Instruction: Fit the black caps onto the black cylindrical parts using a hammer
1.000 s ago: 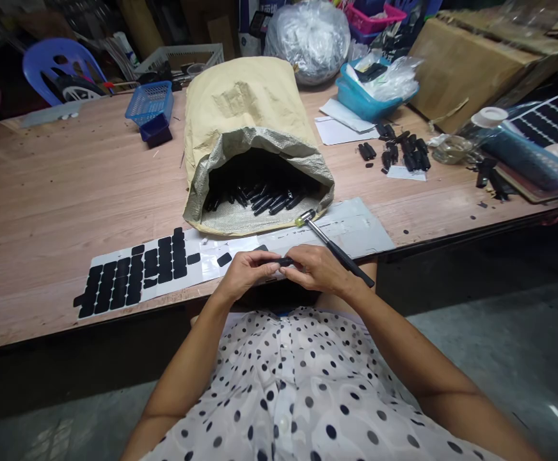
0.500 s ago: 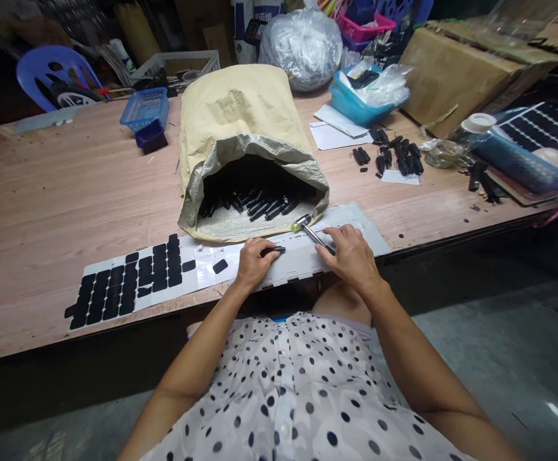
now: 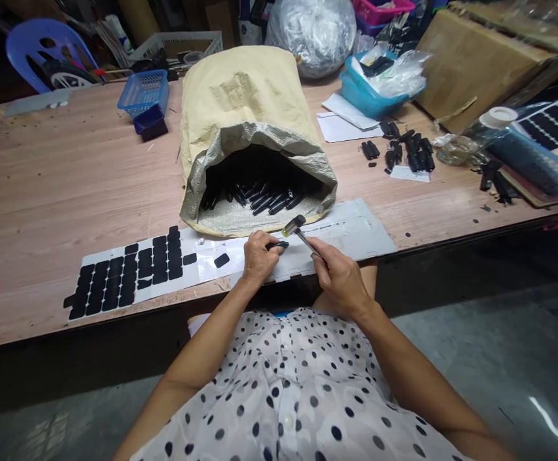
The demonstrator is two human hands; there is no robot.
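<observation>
My left hand (image 3: 261, 257) is closed on a small black part (image 3: 279, 244), holding it over the pale board (image 3: 363, 224) at the table's front edge. In my right hand (image 3: 341, 272) is a small hammer (image 3: 302, 234), gripped by its handle. The hammer's head, dark with a yellowish end, is just above and to the right of the black part. Behind both hands, an open yellow woven sack (image 3: 247, 86) lies with its mouth toward me, and several black parts (image 3: 262, 197) like the held one show inside. Left of my left hand lies a single black sticker (image 3: 221, 260).
A sheet of black stickers (image 3: 111, 285) lies on the table's left front. Blue baskets (image 3: 144, 93) stand at the back left. Black pieces (image 3: 416, 153) are heaped at the right, near a turquoise basin (image 3: 377, 96) and a cardboard box (image 3: 480, 64).
My right hand has wrapped around the hammer's handle and raised it off the board, its head now close to the black part. My left hand still holds that part. The view has shifted slightly.
</observation>
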